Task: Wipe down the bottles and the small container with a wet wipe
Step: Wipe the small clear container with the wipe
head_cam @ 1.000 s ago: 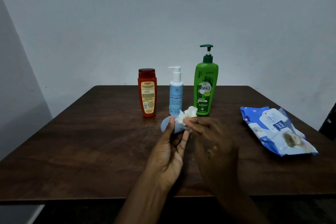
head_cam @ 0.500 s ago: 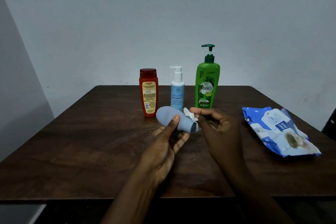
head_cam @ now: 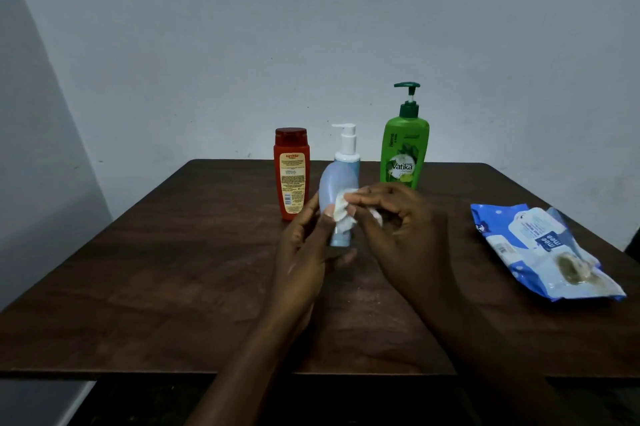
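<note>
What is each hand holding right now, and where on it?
The left hand grips the small blue container round its lower half; the right hand pinches a crumpled wet wipe against its side.

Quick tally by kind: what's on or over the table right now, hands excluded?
bottles: 3 (red bottle, blue pump bottle, green pump bottle)
small container: 1
wet wipe: 1
wipe pack: 1
total: 6

Your dark wooden table [head_cam: 173, 270] carries three upright bottles in a row near its far edge: a red bottle [head_cam: 291, 176] on the left, a blue pump bottle [head_cam: 348, 148] in the middle and a green pump bottle [head_cam: 403, 152] on the right. Well apart to your right, a wipes pack [head_cam: 540, 252] lies flat.
</note>
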A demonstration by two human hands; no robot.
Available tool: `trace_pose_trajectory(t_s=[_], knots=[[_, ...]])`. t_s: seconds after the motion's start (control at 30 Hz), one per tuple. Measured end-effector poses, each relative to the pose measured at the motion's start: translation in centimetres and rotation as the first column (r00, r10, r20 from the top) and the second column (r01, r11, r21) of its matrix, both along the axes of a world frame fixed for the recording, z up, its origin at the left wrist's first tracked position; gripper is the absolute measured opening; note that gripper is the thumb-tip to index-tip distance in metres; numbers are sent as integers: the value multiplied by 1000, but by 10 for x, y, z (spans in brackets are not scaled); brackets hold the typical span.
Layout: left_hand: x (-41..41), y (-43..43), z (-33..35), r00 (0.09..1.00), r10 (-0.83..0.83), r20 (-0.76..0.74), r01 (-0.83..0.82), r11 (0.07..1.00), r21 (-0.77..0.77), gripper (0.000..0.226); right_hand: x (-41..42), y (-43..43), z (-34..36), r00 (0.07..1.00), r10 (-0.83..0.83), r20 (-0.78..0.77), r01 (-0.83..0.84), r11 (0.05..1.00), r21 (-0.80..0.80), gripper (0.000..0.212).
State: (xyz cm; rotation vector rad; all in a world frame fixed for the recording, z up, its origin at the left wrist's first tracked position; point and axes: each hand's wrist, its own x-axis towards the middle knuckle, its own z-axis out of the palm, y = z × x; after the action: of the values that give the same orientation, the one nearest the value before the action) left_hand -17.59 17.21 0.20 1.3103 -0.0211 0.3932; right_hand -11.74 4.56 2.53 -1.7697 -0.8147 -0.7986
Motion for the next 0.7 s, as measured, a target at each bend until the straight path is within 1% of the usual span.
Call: trace_pose_trajectory(t_s=[0.07,0.13,0.2,0.27,0.33,0.4,0.47,0.53,0.57,0.63,0.7], knots=[[-1,-1,0,998,-51,42,50,999,15,46,6,1,7,1000,-30,-10,30,1000,2,13],[0,0,-1,996,-67,65,63,996,56,52,13,3,15,999,-49,3,49,999,5,13],[1,1,-1,995,-72,66,68,995,73,58,17,5,24,997,-75,23,74,996,42,13],[1,2,-1,994,-85,65,80,994,70,60,20,7,32,994,-86,62,83,996,40,12],[1,1,0,994,-90,57,86,994,70,56,19,9,35,989,-80,126,84,996,-32,14],[0,3,0,994,-96,53,93,994,55,50,13,9,30,978,-51,204,84,984,-157,20],[0,6,-3,993,-105,50,102,993,53,44,2,9,18,969,-6,249,78,957,-281,25],[-1,10,-6,996,-80,26,78,994,76,48,-4,4,7,968,64,241,30,929,-369,27],[-1,12,-8,998,-59,8,58,994,90,54,-6,1,2,969,108,222,-16,925,-380,26],[-1,17,-11,999,-36,-24,39,993,111,60,-8,-9,-3,972,169,161,-105,933,-345,21],[-1,22,-11,998,-37,-57,43,993,111,63,-3,-16,-7,982,176,76,-149,951,-272,18]])
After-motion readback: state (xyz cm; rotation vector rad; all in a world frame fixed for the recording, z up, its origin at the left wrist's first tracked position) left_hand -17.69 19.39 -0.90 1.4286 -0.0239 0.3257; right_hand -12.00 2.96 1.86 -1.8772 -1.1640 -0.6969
